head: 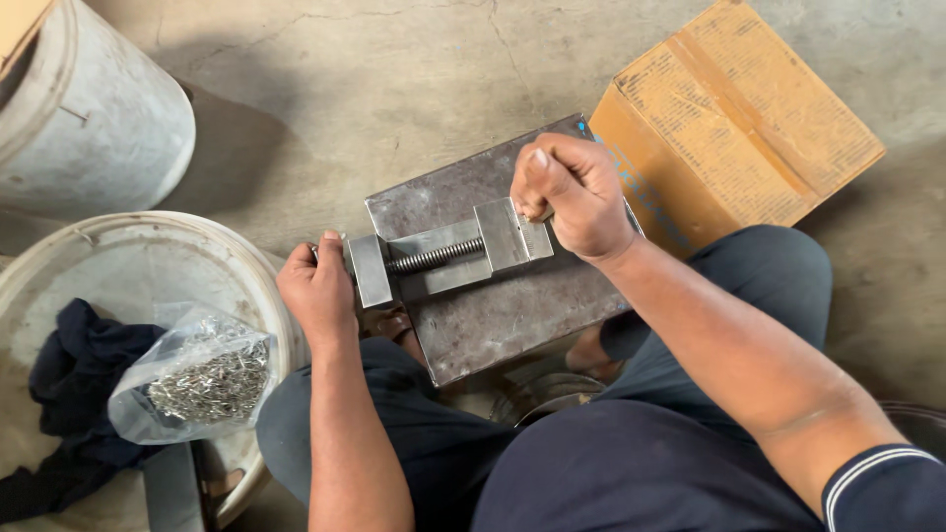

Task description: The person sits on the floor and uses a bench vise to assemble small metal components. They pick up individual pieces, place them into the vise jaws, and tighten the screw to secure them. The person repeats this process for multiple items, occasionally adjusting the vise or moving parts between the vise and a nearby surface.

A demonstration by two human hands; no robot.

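While the left hand [317, 286] grips the small vise's [448, 258] screw end at centre frame, the right hand [576, 195] pinches a part at its jaw; clamping looks unfinished.

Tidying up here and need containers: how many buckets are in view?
2. One grey bucket lies at the top left, partly cut off. One white bucket sits lower left, holding a dark cloth and a bag of small metal parts. Others may lie outside the frame.
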